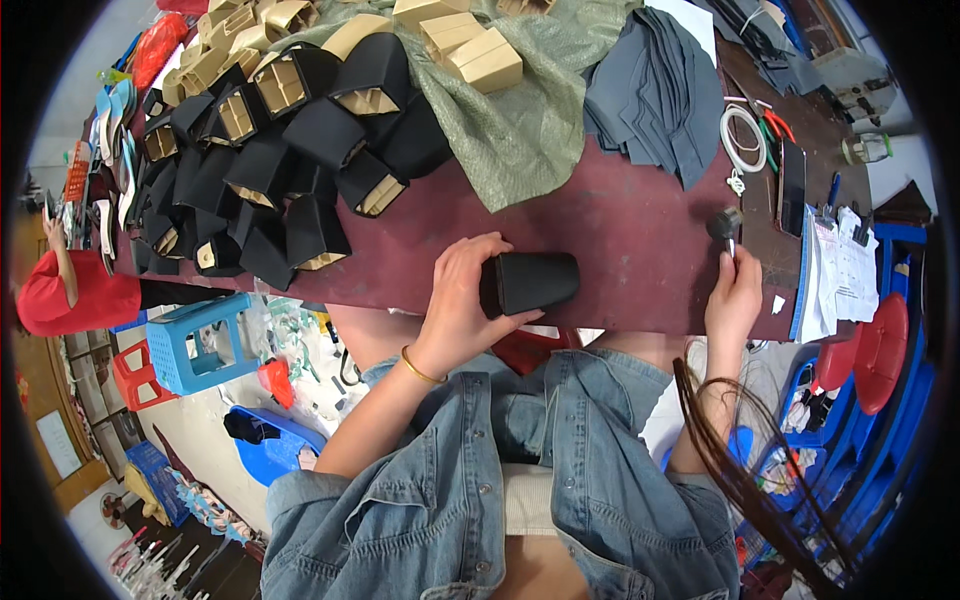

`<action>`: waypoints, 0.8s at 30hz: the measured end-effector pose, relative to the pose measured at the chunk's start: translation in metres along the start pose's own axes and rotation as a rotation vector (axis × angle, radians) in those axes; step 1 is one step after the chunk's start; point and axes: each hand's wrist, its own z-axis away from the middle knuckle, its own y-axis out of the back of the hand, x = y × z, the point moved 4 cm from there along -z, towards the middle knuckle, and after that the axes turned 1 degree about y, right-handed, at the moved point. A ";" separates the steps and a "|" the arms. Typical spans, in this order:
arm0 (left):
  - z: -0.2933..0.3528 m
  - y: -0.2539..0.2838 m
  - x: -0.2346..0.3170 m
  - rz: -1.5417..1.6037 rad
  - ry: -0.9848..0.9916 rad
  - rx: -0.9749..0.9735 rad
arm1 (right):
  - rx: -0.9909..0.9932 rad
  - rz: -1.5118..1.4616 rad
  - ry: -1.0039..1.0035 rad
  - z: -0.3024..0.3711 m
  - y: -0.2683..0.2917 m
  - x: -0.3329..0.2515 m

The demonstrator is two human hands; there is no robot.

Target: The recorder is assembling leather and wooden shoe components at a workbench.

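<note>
My left hand (pixel 466 290) is closed around a black-covered shoe heel (pixel 540 282), which lies on its side near the table's front edge. Its thumb and fingers grip the heel's left end. Over to the right, my right hand (pixel 733 292) is wrapped around the shiny shaft of a short tool with a dark, rounded head (pixel 723 223); it looks like a small hammer, and the head points away from me. A heap of similar black-covered heels (pixel 325 132), hollow and tan inside, fills the table's left side.
Bare tan heels (pixel 485 60) sit at the back on a green woven sheet (pixel 520 140). Grey cut pieces (pixel 655 95) are stacked behind the maroon tabletop (pixel 640 255). A white cable coil (pixel 742 137), a phone (pixel 791 190) and a clipboard (pixel 817 285) lie at right. Someone in red (pixel 80 292) is at far left.
</note>
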 end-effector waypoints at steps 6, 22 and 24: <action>-0.006 -0.002 0.000 0.008 -0.021 0.005 | -0.222 -0.998 0.058 0.051 0.007 -0.113; 0.023 0.066 -0.021 -0.401 0.184 0.313 | -0.102 -0.280 0.004 0.006 0.029 -0.043; 0.030 0.091 -0.034 -0.653 0.132 0.494 | -0.014 -0.097 -0.003 -0.012 0.022 -0.013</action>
